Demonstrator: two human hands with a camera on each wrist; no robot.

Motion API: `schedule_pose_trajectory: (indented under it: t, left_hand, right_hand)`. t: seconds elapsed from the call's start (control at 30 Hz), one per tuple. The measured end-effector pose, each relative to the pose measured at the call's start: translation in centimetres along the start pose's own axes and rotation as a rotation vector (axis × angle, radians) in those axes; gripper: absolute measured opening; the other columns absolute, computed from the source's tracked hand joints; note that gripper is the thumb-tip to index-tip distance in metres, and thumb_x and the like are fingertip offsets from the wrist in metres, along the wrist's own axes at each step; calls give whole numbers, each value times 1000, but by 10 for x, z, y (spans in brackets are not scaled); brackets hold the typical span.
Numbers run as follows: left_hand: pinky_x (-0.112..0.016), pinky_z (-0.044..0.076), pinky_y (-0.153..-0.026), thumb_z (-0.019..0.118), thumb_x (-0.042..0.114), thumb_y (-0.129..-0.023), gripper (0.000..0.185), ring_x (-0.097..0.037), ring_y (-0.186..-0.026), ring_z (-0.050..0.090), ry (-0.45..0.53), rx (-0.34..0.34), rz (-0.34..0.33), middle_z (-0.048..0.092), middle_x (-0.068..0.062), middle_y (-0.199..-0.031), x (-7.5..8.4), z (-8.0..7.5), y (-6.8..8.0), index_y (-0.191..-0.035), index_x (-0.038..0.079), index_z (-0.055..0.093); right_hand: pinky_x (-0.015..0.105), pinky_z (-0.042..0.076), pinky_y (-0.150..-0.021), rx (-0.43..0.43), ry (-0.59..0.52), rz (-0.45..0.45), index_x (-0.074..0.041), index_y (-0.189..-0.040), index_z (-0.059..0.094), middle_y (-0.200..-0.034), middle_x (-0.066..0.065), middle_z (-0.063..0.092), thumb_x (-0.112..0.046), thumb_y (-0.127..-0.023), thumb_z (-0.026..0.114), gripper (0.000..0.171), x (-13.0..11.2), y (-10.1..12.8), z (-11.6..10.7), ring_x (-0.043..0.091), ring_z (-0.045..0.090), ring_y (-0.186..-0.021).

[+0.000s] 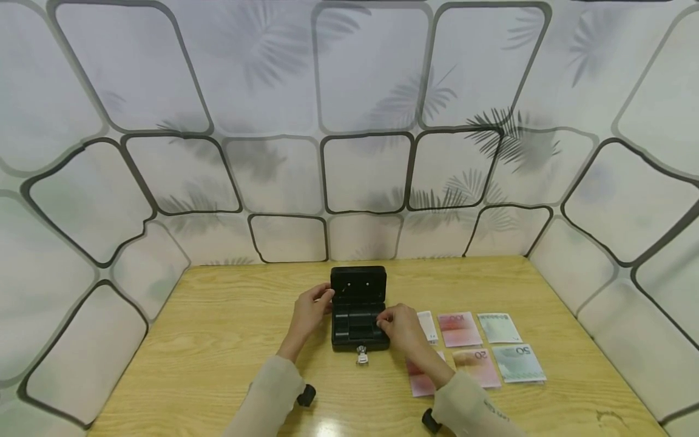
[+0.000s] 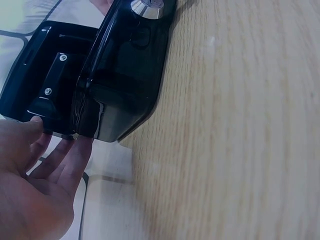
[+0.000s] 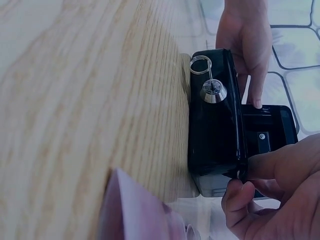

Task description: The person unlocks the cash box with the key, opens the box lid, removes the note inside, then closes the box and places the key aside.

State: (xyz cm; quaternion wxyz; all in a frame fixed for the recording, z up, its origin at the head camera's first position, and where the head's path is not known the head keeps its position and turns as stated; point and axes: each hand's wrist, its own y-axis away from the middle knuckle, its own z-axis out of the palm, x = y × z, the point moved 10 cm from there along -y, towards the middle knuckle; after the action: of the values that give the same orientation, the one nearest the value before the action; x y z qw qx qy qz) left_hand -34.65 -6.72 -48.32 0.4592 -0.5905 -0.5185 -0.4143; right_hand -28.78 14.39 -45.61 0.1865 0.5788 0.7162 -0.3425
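A small black cash box (image 1: 361,346) stands on the table with its lid (image 1: 358,279) raised and its divided tray showing. Its lock (image 3: 213,92) carries a key on a metal ring (image 3: 200,65). At the box's left side, my left hand (image 1: 310,311) touches the lid's edge with the thumb, its other fingers extended near the hinge; in the left wrist view the hand (image 2: 37,175) is close below the lid. My right hand (image 1: 403,328) pinches the top edge of the box's right wall; the right wrist view shows its thumb (image 3: 267,165) over the rim and a curled index finger outside.
Right of the box lie folded banknotes in two rows, among them a pink 100 (image 1: 459,329), a 20 (image 1: 477,367) and a bluish 50 (image 1: 517,363). My right forearm partly covers another pink note (image 1: 422,379). A patterned curtain (image 1: 360,182) encloses the wooden table (image 1: 235,328).
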Motion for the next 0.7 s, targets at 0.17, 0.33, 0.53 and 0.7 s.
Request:
schedule_pose_trajectory:
  t: [0.17, 0.33, 0.53, 0.7]
  left_hand:
    - [-36, 65, -81, 62, 15, -106, 35, -29, -93, 74, 5, -3, -1, 68, -26, -124, 0, 0, -1, -133, -6, 64]
    - [-35, 65, -80, 63, 15, -105, 35, -29, -92, 74, 1, -4, -8, 68, -26, -125, -1, -1, -1, -134, -6, 64]
    - [-36, 64, -81, 63, 25, -106, 42, -29, -94, 74, -21, -11, -26, 67, -24, -128, -1, -1, 0, -137, -3, 63]
    - [-38, 64, -83, 62, 40, -105, 51, -29, -96, 74, -52, -5, -53, 67, -21, -130, -2, -2, 1, -139, 2, 64]
  right_hand:
    - [38, 59, -69, -12, -10, 21, -5, -81, 79, -82, 5, 75, 3, -85, 80, 9, 4, 0, 1, 18, 66, -76]
    - [29, 50, -56, -6, -25, 41, -4, -89, 79, -74, 1, 69, -3, -87, 81, 3, 4, 2, -3, 10, 55, -63]
    - [26, 42, -51, 58, -42, 55, 1, -95, 76, -70, 1, 61, -8, -91, 78, 10, 1, 0, -19, 11, 48, -59]
    - [29, 43, -54, 55, -60, 98, 1, -99, 76, -75, 3, 63, -14, -95, 74, 15, 5, -3, -26, 12, 48, -60]
